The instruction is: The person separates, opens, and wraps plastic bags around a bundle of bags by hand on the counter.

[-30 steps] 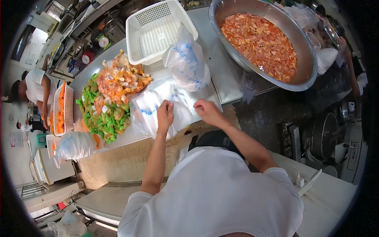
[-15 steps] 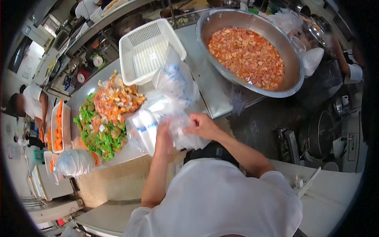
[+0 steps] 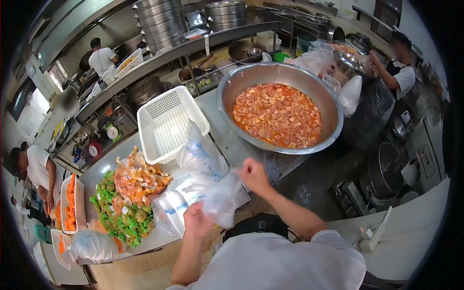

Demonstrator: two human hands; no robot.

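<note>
Clear plastic bag pulled taut at the edge of the desk

Thin and see-through, the bag is spread between the person's two hands, at the near edge of the metal desk, and is a little blurred. The left hand, also blurred, grips its lower left side; the right hand, fingers curled in, grips its upper right corner.

Just left of it, flat white bags with blue print lie on the desk. Behind it rises a cloudy bag with blue lettering, its contents hard to make out. Beyond that sits a white perforated basket. To the right is a wide steel basin holding cut meat in reddish-orange liquid.

Left of the flat bags are an orange-and-pale heap and, touching it, a heap of green-and-brown bundles. Farther left, carrots fill a white crate, with a bulging clear sack near its lower end.

A person in a white top bends toward the carrots. Another person stands at far right, and a third is beyond the shelf, which carries stacked metal steamers.
</note>
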